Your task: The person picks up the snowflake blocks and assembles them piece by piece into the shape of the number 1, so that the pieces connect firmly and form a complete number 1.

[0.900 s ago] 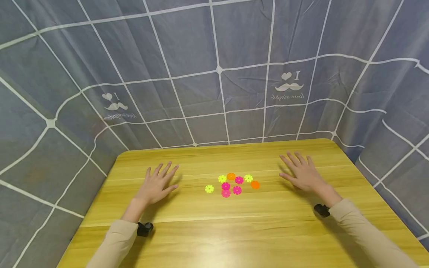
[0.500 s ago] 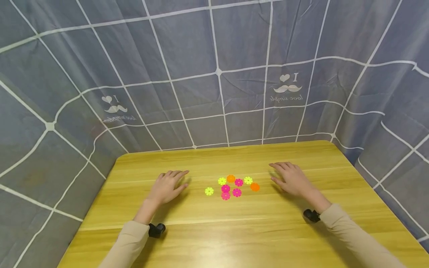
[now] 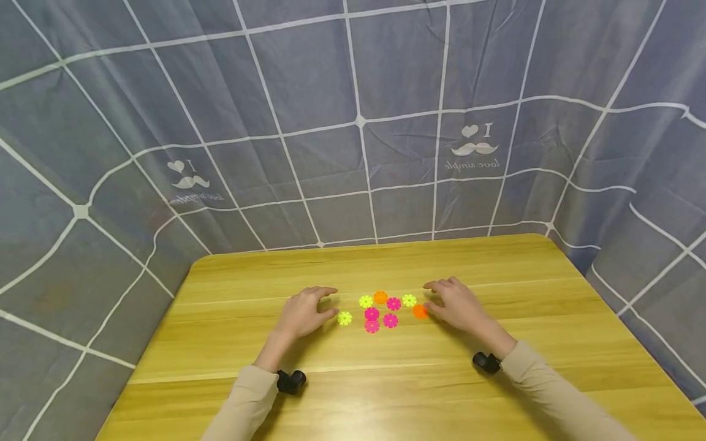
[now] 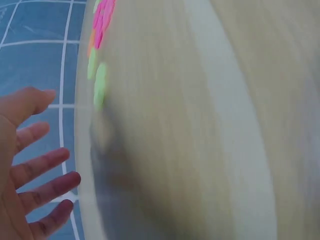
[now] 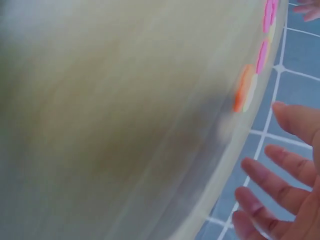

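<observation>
Several notched plastic discs lie flat in a loose cluster mid-table in the head view. Among them are a yellow-green disc (image 3: 344, 318) at the left end, an orange disc (image 3: 420, 311) at the right end and a pink disc (image 3: 390, 321) at the front. My left hand (image 3: 306, 313) hovers just left of the cluster, its thumb by that yellow-green disc. On the other side my right hand (image 3: 459, 305) has its thumb close over the orange disc's edge. Both wrist views show spread, relaxed fingers (image 4: 50, 192) off the tabletop, holding nothing.
The wooden table (image 3: 353, 392) has a grey-blue curtain (image 3: 309, 153) with white lines behind it and at both sides. A small black wrist camera (image 3: 291, 381) sits under the left wrist, another wrist camera (image 3: 486, 363) under the right.
Both hands have moved inward from the table's sides to the two ends of the cluster, and their fingers have gone from spread flat to gently bent. The discs stay where they were.
</observation>
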The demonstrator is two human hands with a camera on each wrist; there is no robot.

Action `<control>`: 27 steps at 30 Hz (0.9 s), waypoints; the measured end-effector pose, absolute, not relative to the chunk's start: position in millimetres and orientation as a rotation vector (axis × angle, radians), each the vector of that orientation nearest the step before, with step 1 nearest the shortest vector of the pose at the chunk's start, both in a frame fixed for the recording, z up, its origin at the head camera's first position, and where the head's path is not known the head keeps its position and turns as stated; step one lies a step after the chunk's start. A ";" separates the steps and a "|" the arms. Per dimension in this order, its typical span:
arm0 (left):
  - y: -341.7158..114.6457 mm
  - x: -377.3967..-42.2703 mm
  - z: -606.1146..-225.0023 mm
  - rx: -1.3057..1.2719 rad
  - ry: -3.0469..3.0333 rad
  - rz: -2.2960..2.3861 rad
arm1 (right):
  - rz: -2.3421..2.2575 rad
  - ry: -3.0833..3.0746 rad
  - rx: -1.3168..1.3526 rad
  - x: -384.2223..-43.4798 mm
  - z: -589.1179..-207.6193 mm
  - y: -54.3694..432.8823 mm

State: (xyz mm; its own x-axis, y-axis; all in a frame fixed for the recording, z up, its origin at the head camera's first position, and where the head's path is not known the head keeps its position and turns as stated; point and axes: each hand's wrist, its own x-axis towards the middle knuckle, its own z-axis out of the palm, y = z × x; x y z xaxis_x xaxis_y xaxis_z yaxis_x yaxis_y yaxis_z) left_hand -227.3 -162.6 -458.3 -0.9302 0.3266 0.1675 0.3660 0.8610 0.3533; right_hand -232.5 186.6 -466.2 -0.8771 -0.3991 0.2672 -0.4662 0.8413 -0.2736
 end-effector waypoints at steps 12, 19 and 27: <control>-142.6 -228.3 -468.2 -0.563 -3.010 -0.665 | 0.653 -3.037 0.520 -235.2 -470.1 171.6; -135.4 -230.1 -471.0 -0.595 -3.038 -0.566 | 0.653 -3.029 0.526 -234.1 -470.8 170.6; -134.2 -227.1 -466.7 -0.590 -3.033 -0.559 | 0.656 -3.025 0.535 -235.6 -472.1 170.5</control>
State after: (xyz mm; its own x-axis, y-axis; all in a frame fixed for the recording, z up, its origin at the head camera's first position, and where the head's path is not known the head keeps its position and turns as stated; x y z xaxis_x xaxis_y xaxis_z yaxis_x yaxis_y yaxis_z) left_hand -227.1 -134.2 -466.7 -0.9295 0.3624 0.0682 0.3629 0.8661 0.3437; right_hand -235.6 170.5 -472.1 -0.9420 -0.3279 0.0712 -0.3280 0.8548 -0.4021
